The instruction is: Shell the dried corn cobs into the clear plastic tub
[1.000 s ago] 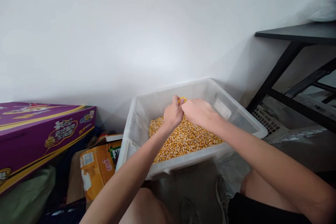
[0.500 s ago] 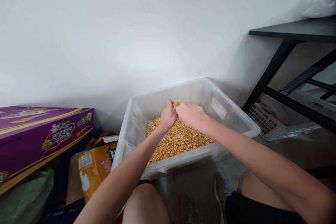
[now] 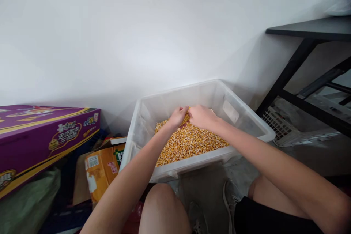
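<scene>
Yellow and seemingly stiff, the corn cob (image 3: 186, 119) was clamped by fingers of the left hand (image 3: 177, 116) and right hand (image 3: 202, 116), best gripped endwise.

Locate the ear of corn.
In the head view, just right of centre, the ear of corn is between the left hand and the right hand, above the kernels in the translucent tub.

White wall (image 3: 153, 36), grey floor (image 3: 203, 186), black table (image 3: 323, 27) at right
</scene>
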Motion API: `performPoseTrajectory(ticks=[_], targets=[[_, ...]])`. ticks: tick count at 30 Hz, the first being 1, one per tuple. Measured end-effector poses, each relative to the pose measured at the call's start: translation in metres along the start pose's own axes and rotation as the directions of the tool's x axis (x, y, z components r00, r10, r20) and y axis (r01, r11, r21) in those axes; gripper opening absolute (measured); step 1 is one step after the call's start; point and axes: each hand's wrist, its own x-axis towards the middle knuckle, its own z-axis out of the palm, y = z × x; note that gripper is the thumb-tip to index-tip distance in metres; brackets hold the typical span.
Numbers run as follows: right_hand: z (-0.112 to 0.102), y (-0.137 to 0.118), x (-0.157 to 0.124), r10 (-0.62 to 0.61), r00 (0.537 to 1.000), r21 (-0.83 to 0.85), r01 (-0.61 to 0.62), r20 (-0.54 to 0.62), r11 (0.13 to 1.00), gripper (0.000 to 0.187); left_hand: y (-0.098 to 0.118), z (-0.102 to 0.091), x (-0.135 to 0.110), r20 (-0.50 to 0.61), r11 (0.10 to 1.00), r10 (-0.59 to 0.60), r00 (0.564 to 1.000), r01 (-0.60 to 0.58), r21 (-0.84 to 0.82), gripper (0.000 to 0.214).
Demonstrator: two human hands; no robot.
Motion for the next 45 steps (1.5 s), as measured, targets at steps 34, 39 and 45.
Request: performPoseTrajectory(ticks=[34, 39, 45], targets=[[-0.014, 0.016, 0.006, -0.101, 0.991, 0.04, 0.098, 0.082, 0.994, 0.025, -0.002, -0.002, 0.01, -0.11, 0.992, 0.078, 0.991, -0.066, 0.108, 0.047], [-0.022, 0.01, 0.003, -0.041, 0.995, -0.014, 0.042, 0.087, 0.999, 0.028, -0.004, 0.004, 0.01, -0.162, 0.954, 0.189, 0.969, -0.143, 0.262, 0.044], [-0.03, 0.001, -0.005, -0.011, 0.996, -0.038, 0.014, 0.092, 0.999, 0.023, 0.002, 0.006, 0.0, -0.202, 0.908, 0.289, 0.936, -0.201, 0.368, 0.037]])
